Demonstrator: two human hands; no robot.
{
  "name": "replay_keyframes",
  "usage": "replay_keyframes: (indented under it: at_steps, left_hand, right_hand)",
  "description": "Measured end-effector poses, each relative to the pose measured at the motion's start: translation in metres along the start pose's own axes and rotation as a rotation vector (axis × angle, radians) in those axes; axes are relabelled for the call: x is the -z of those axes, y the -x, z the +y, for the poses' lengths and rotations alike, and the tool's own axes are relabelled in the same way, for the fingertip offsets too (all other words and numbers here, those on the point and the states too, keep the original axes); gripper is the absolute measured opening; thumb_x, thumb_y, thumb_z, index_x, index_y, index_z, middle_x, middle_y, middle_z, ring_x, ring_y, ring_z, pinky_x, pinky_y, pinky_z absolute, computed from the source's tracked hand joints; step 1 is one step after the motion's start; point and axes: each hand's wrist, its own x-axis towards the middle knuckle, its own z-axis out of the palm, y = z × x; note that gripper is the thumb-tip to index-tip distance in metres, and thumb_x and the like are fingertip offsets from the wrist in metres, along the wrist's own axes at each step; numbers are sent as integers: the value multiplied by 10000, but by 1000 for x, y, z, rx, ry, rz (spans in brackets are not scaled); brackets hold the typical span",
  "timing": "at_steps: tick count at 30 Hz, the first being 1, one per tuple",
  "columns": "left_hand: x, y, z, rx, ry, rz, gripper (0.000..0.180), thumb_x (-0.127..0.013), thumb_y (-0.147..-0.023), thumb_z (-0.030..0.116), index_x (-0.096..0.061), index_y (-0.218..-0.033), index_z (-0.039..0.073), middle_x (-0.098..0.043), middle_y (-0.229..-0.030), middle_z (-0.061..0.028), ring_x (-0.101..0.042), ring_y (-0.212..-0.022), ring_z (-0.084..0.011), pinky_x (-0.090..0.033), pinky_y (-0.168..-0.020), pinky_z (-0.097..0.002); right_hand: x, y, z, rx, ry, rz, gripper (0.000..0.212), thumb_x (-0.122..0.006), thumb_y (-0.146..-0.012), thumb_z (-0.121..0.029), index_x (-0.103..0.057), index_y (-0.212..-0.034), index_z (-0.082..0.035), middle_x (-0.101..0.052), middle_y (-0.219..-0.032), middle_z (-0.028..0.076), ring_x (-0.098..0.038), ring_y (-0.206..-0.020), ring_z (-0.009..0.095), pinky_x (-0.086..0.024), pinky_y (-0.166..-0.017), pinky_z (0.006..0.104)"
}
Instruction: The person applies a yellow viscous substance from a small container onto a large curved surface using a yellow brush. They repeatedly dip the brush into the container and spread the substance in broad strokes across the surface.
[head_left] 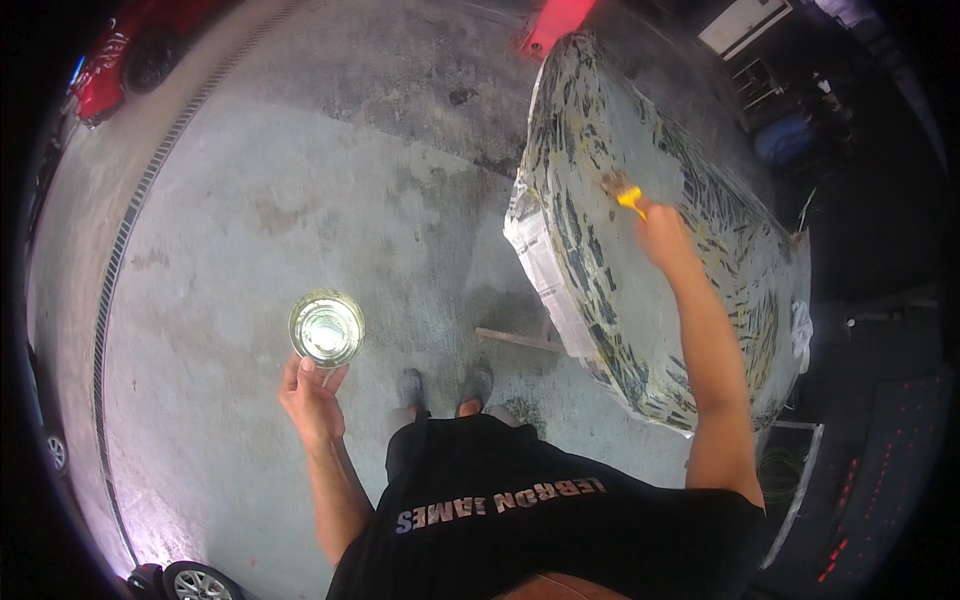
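My left hand (pixel 312 400) is closed around the lower part of a round, shiny cup (pixel 327 328), held out over the floor; its inside glares brightly, so I cannot tell what is in it. In my right hand (pixel 664 236) is the yellow handle of a paintbrush (pixel 627 194). The bristles point up and left, at the surface of a large curved panel (pixel 625 270), seemingly touching it. Dark, grey and yellowish streaks cover this panel. White masking paper (pixel 540 270) hangs along its left edge.
A wooden bar (pixel 517 340) juts from under the panel near my feet (pixel 476 385). A red stand or part (pixel 560 20) is at the panel's far end. Red car (pixel 110 60) far left; a wheel (pixel 200 580) lower left. A floor grate (pixel 150 180) runs along the left.
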Motion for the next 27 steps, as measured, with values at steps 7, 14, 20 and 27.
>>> replay_keyframes:
  at_steps: [7, 14, 20, 27]
  left_hand:
    - [-17, -17, 0, 5, 11, -45, 494, -717, -987, 229, -568, -1355, -65, -719, -1192, -159, -742, -1017, -281, -630, -868, -476]
    - [-32, -29, 0, 48, -8, -133, 486, -726, -973, 205, -576, -1340, -77, -715, -1189, -173, -746, -1007, -288, -648, -816, -459]
    - [-35, -37, 4, 52, -5, -111, 514, -744, -964, 222, -578, -1338, -90, -706, -1195, -174, -744, -1005, -298, -646, -826, -470]
    - [-30, -30, 10, 43, 9, -130, 496, -750, -957, 201, -586, -1324, -90, -713, -1178, -176, -743, -1004, -303, -640, -831, -483]
  right_hand:
    - [37, -4, -41, -17, -13, 123, 366, -675, -901, -86, -658, -1266, -91, -722, -1076, 229, -733, -977, 438, -592, -840, 535]
    - [-13, -52, -37, -173, -98, 73, 381, -677, -867, -70, -708, -1245, -103, -746, -1101, 220, -740, -1010, 413, -592, -871, 527]
    - [68, 20, -35, -210, -12, 32, 350, -661, -897, -90, -730, -1239, -119, -762, -1052, 220, -739, -1001, 409, -582, -873, 522]
    - [58, -50, -42, -203, -120, 197, 359, -655, -901, -98, -725, -1253, -122, -760, -1033, 230, -734, -1016, 415, -586, -861, 519]
